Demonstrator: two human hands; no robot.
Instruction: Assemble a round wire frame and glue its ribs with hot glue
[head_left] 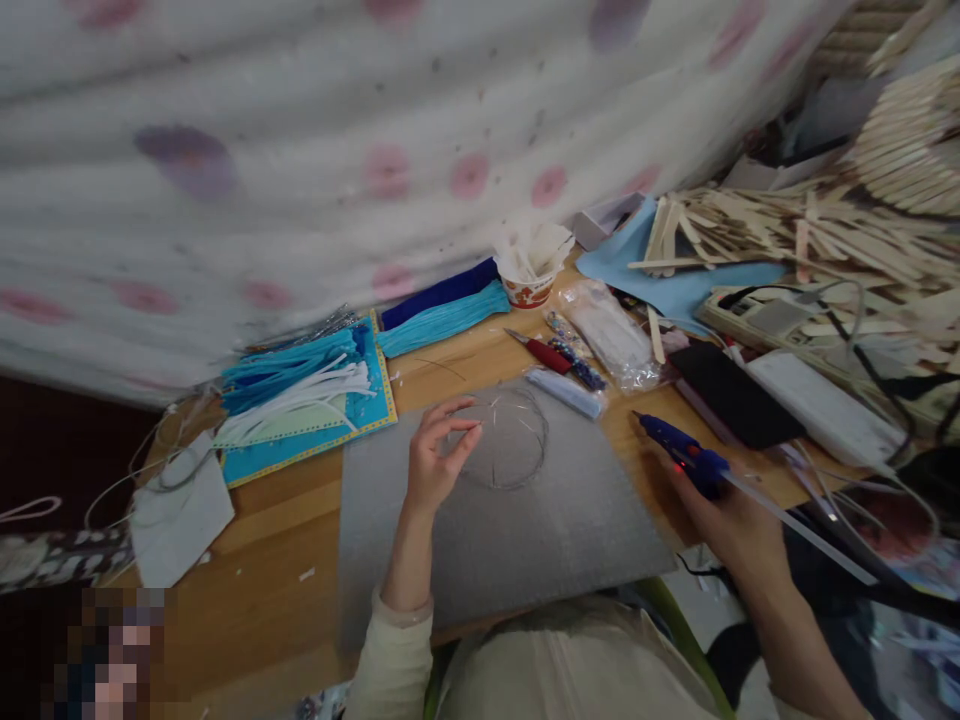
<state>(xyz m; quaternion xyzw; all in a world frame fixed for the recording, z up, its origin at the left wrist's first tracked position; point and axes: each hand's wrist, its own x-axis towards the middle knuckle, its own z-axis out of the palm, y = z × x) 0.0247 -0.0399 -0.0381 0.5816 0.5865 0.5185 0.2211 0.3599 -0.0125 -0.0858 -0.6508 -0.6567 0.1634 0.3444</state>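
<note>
Holding a wire ring (493,440) in the left hand (436,452), with thumb and forefinger apparently pinched together at the left edge, over a grey mat (536,545) on the desk (281,560). Gripping a blue glue gun (688,456) in the right hand (741,530), with fingers wrapped around the handle, just beyond the mat's right side, tip well apart from the ring, small red light showing.

For the ring: likely very light, springy and easily bent out of round; best taken by the rim, not by the thin crossing wires inside. For the gun: probably light, rigid and hot at the tip; best held by the handle, clear of the white glue stick (802,527) poking out behind.

Hard to make out: exact contact at the left fingertips, faint wire against grey, any gap between ring and mat. Hidden inside the right hand: handle and trigger.
</note>
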